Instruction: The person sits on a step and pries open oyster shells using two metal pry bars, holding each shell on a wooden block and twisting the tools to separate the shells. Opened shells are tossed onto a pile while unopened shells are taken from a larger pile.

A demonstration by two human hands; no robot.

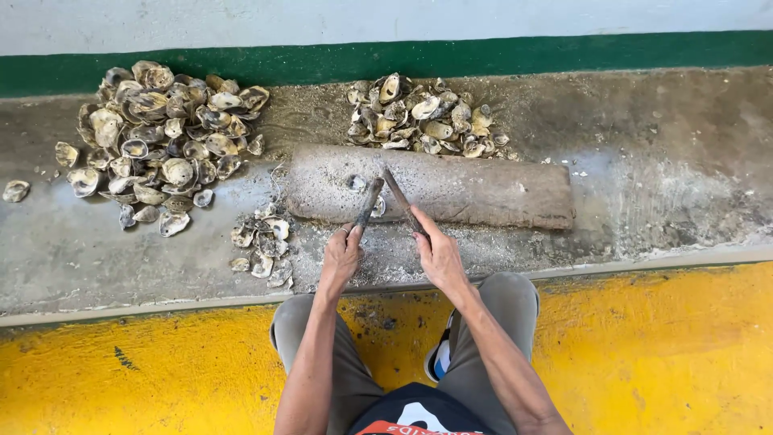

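My left hand (pixel 341 256) grips a short dark metal rod (pixel 369 203) that slants up to the right onto a worn grey log (pixel 483 192). My right hand (pixel 435 248) grips a second thin tool (pixel 401 196), slanting up to the left. The two tool tips nearly meet above a small shell piece (pixel 378 208) lying on the log. Another small shell (pixel 357 183) rests on the log just left of the tips. I crouch, knees visible below both hands.
A large heap of oyster shells (pixel 161 137) lies at the back left, a smaller heap (pixel 423 117) behind the log, and a few opened shells (pixel 262 246) beside my left hand. The grey concrete ledge (pixel 660 185) meets a yellow floor (pixel 660 354); a green-striped wall stands behind.
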